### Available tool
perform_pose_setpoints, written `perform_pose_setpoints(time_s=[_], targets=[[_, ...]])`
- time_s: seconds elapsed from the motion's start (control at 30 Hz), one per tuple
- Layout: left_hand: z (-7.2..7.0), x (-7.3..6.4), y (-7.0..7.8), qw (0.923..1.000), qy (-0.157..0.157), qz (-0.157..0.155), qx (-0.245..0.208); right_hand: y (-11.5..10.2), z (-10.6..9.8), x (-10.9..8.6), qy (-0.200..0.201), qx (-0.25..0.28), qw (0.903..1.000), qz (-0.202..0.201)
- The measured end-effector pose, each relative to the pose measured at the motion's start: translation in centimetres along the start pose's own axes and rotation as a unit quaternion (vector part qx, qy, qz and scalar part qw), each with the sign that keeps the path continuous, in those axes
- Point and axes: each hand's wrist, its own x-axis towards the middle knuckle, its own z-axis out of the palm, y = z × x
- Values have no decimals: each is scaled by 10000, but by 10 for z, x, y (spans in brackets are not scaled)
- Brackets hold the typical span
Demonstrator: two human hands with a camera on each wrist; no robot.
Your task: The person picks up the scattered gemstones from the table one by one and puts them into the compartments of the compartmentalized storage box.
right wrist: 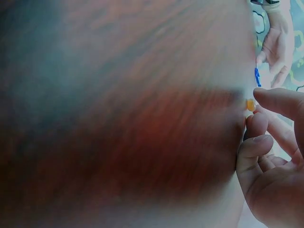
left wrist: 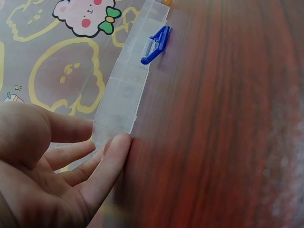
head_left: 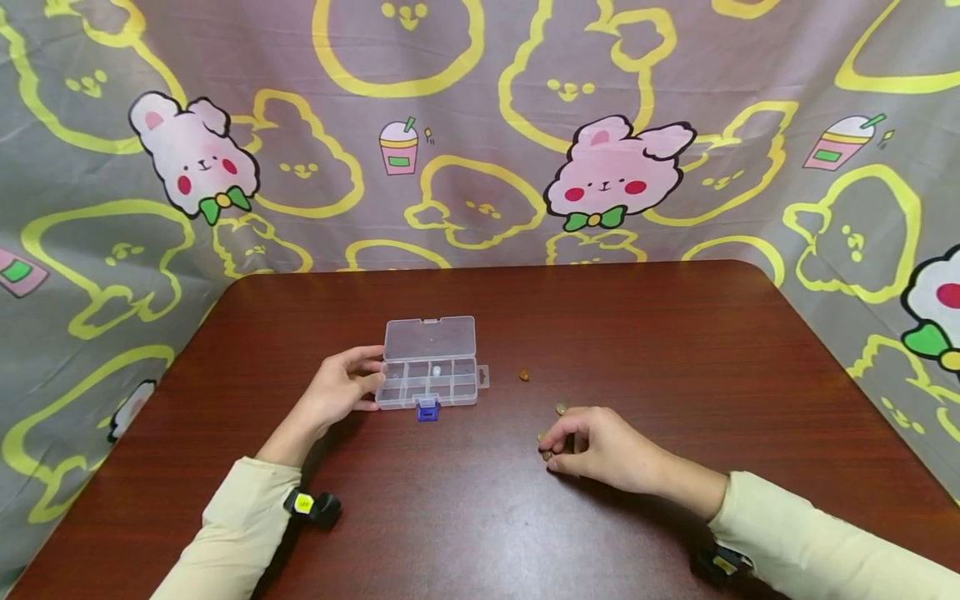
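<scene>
A clear plastic compartment box [head_left: 390,393] lies on the table with its lid raised at the back and a blue latch [head_left: 428,412] hanging at the front. My left hand [head_left: 341,390] holds the box's left end, thumb at the front and fingers behind; the left wrist view shows this grip on the box [left wrist: 126,95]. One small white piece [head_left: 437,372] sits in a back compartment. My right hand [head_left: 611,450] is low over the table, thumb and forefinger tips pinching a small yellowish-brown bead [head_left: 547,455], seen orange as the bead [right wrist: 251,104] in the right wrist view.
An amber bead [head_left: 523,375] lies on the table right of the box. Another small bead [head_left: 560,409] lies just beyond my right fingers, and a further piece [head_left: 540,437] shows by the fingertips. A patterned cloth [head_left: 480,125] hangs behind the brown table [head_left: 637,325].
</scene>
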Motion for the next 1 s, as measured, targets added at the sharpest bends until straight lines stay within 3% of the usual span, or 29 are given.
perform_pose_setpoints(time_s=[0.67,1.0], targets=[[0,0,0,10000,6,33,-6,0,4,0,172,-790,9960,-381],[0,1,-2,10000,3,35,-2,0,5,-1,208,-772,9959,-433]])
